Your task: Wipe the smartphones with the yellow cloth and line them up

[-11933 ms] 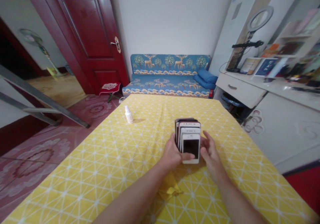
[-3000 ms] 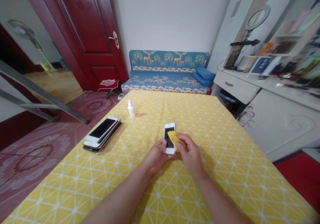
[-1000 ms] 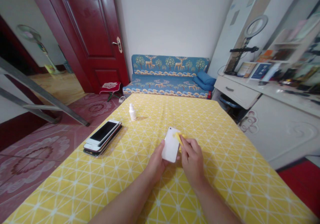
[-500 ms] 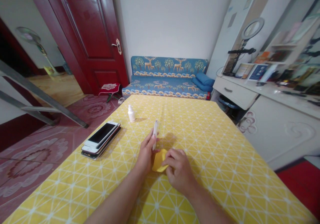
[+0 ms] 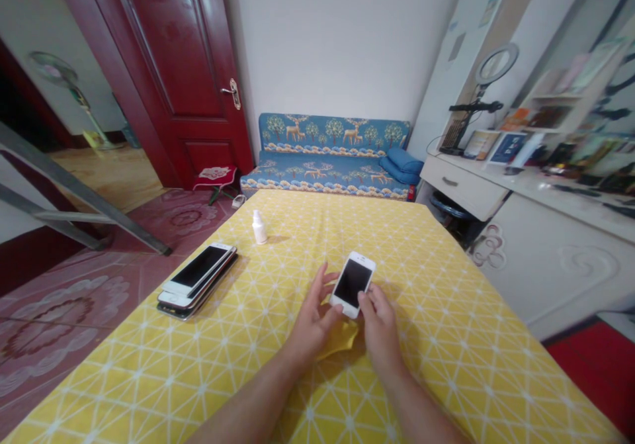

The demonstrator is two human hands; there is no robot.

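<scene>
Smartphone (image 5: 352,284), screen up, sits between our hands above the table (image 5: 461,371), pinched at its lower edge by our right hand's fingers (image 5: 376,305). Our left hand (image 5: 312,338) stays spread open, thumb at the phone's corner, above a yellow cloth (image 5: 341,341); stacked phones (image 5: 196,284) lie well left.

A yellow tablecloth (image 5: 446,378) carries stacked smartphones (image 5: 197,280) and a white bottle (image 5: 258,227).
</scene>
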